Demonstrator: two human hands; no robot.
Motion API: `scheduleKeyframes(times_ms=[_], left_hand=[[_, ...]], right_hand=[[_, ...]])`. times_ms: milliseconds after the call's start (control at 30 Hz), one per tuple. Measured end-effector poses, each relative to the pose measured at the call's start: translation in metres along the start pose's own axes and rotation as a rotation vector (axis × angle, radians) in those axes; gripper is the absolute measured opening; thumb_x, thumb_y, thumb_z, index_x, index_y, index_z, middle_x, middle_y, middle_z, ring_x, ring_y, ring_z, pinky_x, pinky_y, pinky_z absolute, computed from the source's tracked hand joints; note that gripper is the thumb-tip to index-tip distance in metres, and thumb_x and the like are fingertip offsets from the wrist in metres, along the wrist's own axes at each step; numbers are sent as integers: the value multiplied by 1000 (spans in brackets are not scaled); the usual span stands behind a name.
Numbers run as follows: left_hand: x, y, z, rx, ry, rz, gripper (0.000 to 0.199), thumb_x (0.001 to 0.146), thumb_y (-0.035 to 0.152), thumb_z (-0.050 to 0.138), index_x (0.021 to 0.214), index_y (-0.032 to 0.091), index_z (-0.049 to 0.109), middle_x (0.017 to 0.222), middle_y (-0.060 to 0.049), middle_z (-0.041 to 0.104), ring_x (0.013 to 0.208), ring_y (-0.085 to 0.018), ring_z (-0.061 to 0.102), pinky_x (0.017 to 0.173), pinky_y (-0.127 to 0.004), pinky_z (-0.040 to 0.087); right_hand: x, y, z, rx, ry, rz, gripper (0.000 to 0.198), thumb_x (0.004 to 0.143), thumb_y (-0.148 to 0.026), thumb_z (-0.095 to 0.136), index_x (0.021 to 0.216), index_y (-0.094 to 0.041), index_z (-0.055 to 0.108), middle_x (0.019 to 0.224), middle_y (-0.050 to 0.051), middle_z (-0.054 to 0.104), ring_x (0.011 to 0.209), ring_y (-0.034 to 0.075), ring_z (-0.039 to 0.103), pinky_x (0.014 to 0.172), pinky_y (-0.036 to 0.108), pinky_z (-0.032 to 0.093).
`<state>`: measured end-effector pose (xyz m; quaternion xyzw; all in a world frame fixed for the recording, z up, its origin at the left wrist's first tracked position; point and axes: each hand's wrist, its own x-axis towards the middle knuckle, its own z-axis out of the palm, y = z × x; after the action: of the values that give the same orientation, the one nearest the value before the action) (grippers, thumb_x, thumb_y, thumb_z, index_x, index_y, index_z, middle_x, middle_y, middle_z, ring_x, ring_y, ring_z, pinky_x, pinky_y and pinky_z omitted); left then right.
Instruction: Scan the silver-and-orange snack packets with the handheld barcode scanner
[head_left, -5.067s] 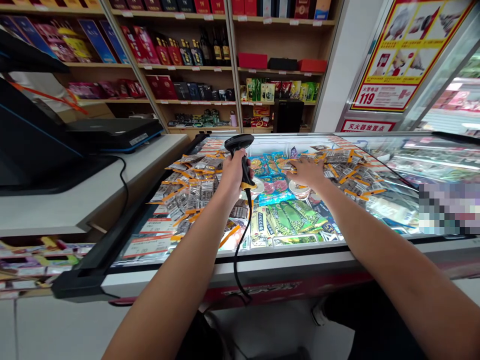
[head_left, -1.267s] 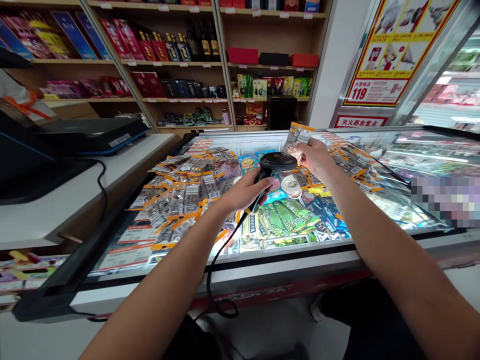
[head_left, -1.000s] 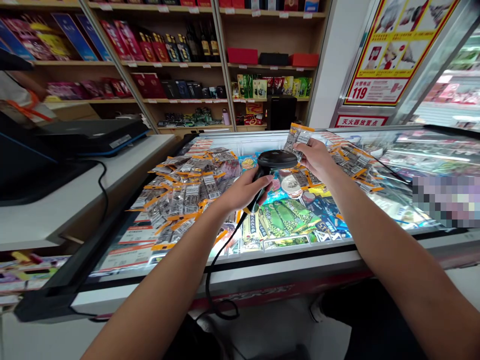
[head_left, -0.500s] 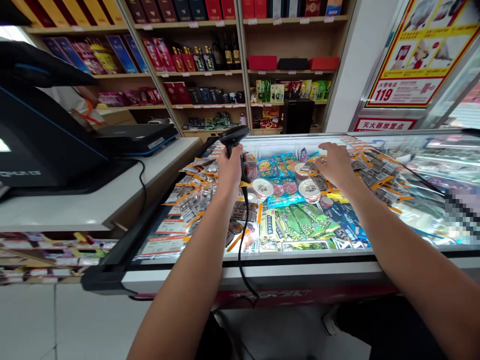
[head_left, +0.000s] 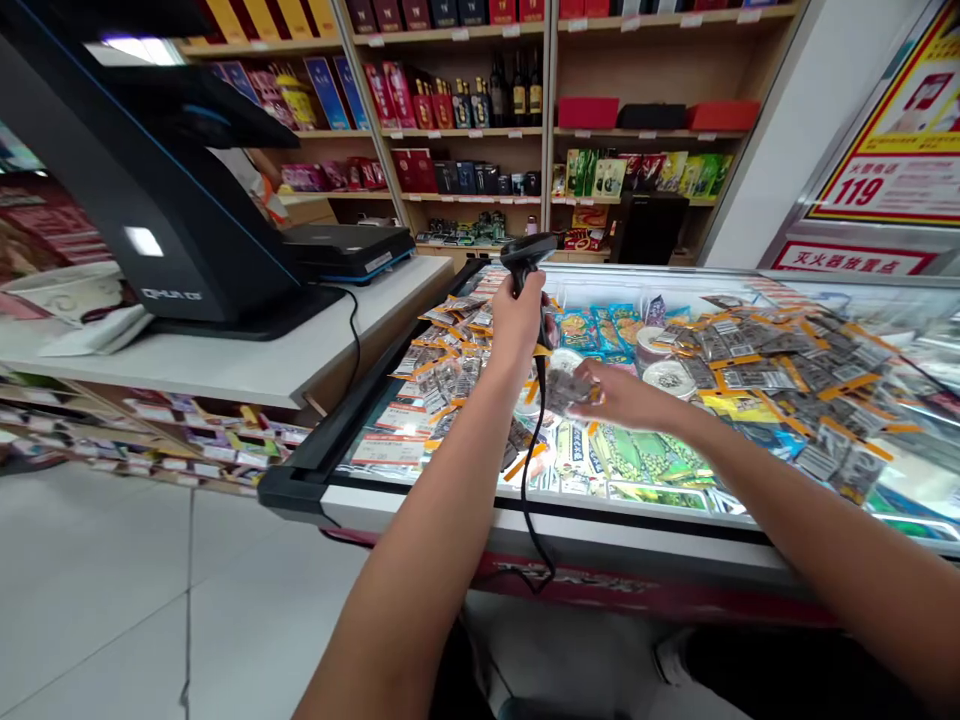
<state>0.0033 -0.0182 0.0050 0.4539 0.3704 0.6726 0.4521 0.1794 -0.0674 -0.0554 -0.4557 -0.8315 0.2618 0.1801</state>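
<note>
Tall wooden shelves stocked with boxes, bottles and bags line the rear of a shop, facing a long, glass-topped freezer where a person works with both arms stretched forward. At left, a white tabletop carries a black terminal and, beside it, a flat black device. Orange-edged packets are heaped on the freezer's glass: a broad right-hand pile and another, the left-hand pile, partly hidden by the person's left arm. Between them, green bags, blue bags and round white-lidded tubs show through the glass. Of the hands, the left hand is wrapped around the grip of a black handheld scanner, its head uppermost and its cord hanging over the freezer's front edge. The right hand is narrowed, fingers pinching a single clear-and-dark packet, slightly blurred, below and to the right of the scanner's head and just beside the cord.
</note>
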Motion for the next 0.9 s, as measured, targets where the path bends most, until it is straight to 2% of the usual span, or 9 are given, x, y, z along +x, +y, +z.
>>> scheduleKeyframes(times_ms=[100,167,267,367,533,733,900], left_hand=[[-2,-4,6,-2,-67,-12,23,85,39,63,84,21,48,64,6,52,35,-7,47,36,-22,31],[-5,-8,11,-17,-135,-47,23,85,40,62,84,21,49,64,5,54,35,-8,48,37,-22,31],[-15,-14,21,-27,-317,-112,23,85,42,60,85,20,50,65,3,56,37,-9,51,37,-23,33],[-25,-21,27,32,-491,-134,21,86,40,58,87,20,52,68,2,58,39,-10,53,38,-24,36],[-32,-30,30,100,-604,-136,20,88,38,56,85,20,50,70,1,58,41,-10,54,40,-25,37],[-32,-32,28,193,-661,-130,22,91,40,54,82,20,50,72,1,60,42,-9,53,41,-24,37],[-35,-31,29,179,-658,-133,22,90,39,56,82,20,52,72,0,60,43,-9,54,40,-24,37]], right_hand=[[-8,22,-25,143,165,193,55,85,-52,68,129,-21,55,108,14,70,83,31,67,67,43,53],[-6,38,-37,296,317,244,55,84,-50,69,129,-22,55,105,13,72,82,30,69,67,43,54],[3,63,-46,505,580,192,54,78,-47,75,122,-21,58,110,12,73,91,29,71,76,41,55],[12,84,-52,538,750,157,50,71,-45,80,110,-18,63,110,12,74,96,28,70,81,41,54],[15,101,-54,531,769,174,45,69,-41,79,104,-17,65,103,11,75,89,28,71,76,40,55],[18,112,-53,491,779,211,45,70,-42,77,107,-18,65,99,9,74,82,25,71,73,39,56],[19,108,-53,507,778,209,44,71,-40,75,108,-19,61,104,9,73,87,25,71,75,39,56]])
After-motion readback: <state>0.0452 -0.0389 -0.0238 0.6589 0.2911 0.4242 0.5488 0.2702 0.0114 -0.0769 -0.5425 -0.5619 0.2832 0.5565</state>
